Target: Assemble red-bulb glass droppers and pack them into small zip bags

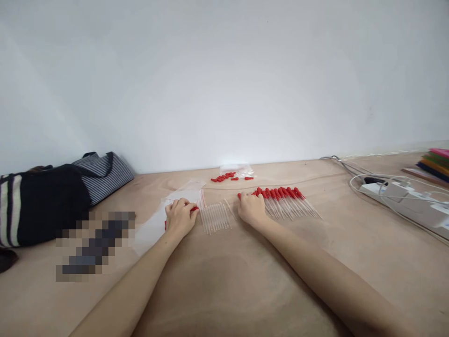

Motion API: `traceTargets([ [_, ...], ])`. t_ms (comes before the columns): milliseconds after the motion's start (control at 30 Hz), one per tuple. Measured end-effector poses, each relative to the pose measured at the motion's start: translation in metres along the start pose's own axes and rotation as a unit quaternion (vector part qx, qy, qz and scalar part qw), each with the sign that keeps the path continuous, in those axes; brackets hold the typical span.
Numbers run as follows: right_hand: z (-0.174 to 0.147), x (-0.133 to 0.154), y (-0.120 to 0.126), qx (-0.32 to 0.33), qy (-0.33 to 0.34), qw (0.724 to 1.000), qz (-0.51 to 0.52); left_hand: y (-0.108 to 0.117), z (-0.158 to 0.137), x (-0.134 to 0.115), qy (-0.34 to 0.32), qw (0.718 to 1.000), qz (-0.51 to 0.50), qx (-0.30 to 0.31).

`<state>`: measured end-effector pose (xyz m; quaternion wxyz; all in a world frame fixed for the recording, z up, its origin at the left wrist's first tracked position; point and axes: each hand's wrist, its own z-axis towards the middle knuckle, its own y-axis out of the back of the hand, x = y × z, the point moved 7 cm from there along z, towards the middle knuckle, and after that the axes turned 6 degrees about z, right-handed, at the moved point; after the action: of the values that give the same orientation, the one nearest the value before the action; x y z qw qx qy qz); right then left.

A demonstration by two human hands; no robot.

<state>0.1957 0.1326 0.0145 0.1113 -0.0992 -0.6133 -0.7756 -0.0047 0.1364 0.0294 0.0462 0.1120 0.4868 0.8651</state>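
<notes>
My left hand (179, 216) rests over a clear plastic bag (154, 229), its fingers closed on a red rubber dropper bulb (194, 208). More red shows at the edge of that hand. Beside it, several clear dropper tubes (215, 217) lie in a row without bulbs, one or two slanting at the right end. My right hand (251, 207) is closed at the left end of a row of droppers with red bulbs (280, 193). A red bulb tip (239, 195) pokes out by its fingers; the rest of that piece is hidden.
Loose red bulbs (222, 177) lie near the wall by a small clear bag (236, 169) with thin white pieces. At left sit a dark striped bag (45, 206) and a blurred-out object (98, 245). A power strip (403, 201) with cables and stacked coloured items (435, 164) occupy the right.
</notes>
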Motion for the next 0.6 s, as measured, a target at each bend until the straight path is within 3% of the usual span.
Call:
traceTargets([
  [100, 0.001, 0.012, 0.002, -0.002, 0.009, 1.0, 0.003, 0.011, 0.0, -0.001, -0.003, 0.997, -0.043, -0.067],
  [233, 0.006, 0.026, -0.006, 0.018, -0.006, 1.0, 0.007, 0.02, -0.001, -0.008, -0.025, 0.976, -0.182, -0.118],
  [367, 0.013, 0.031, -0.019, 0.048, -0.029, 0.998, 0.01, 0.012, -0.004, -0.013, 0.007, 0.947, -0.309, -0.084],
  [500, 0.015, 0.032, -0.021, 0.052, -0.045, 0.998, 0.013, 0.007, -0.009, -0.021, 0.022, 0.932, -0.354, -0.076],
  [600, 0.011, 0.028, -0.01, 0.039, -0.031, 0.999, 0.021, 0.002, -0.012, -0.028, 0.05, 0.887, -0.457, -0.037],
])
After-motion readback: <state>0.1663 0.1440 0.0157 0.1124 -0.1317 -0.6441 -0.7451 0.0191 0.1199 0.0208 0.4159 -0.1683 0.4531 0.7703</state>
